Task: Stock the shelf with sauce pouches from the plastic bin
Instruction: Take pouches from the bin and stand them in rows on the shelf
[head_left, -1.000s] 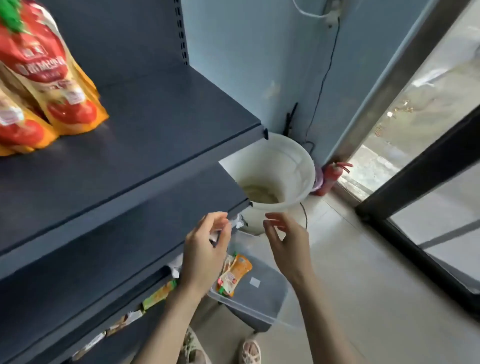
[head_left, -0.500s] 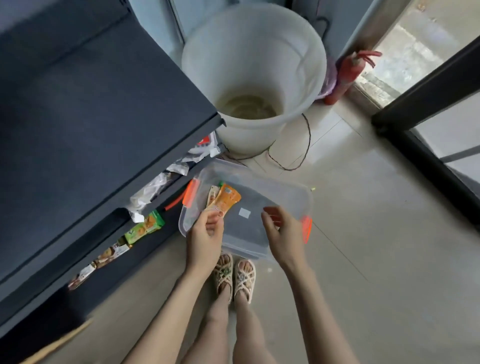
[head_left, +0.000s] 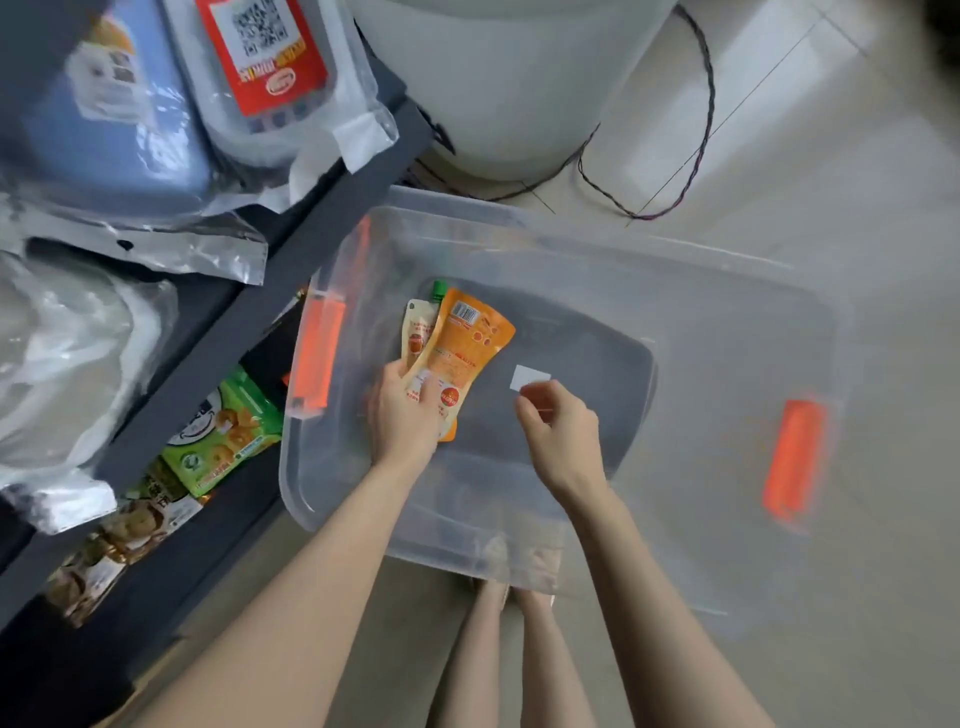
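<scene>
STEP: lift pouches (head_left: 462, 348) from bin (head_left: 727, 291) | left hand (head_left: 402, 410): pinches their near ends | right hand (head_left: 558, 431): loosely curled, apparently empty | DO: support far ends, lift together.

Left hand (head_left: 405, 418) covers the lower end of the orange pouch (head_left: 467, 348). A pale pouch (head_left: 417, 332) shows only as a strip from under it. Print on both is too small to read. The right side of the bin (head_left: 737, 545) and its handle (head_left: 792, 460) are smeared by blur. The bucket (head_left: 498, 78) is cut by the top edge. Whether the right hand (head_left: 563, 434) pinches anything cannot be told.
</scene>
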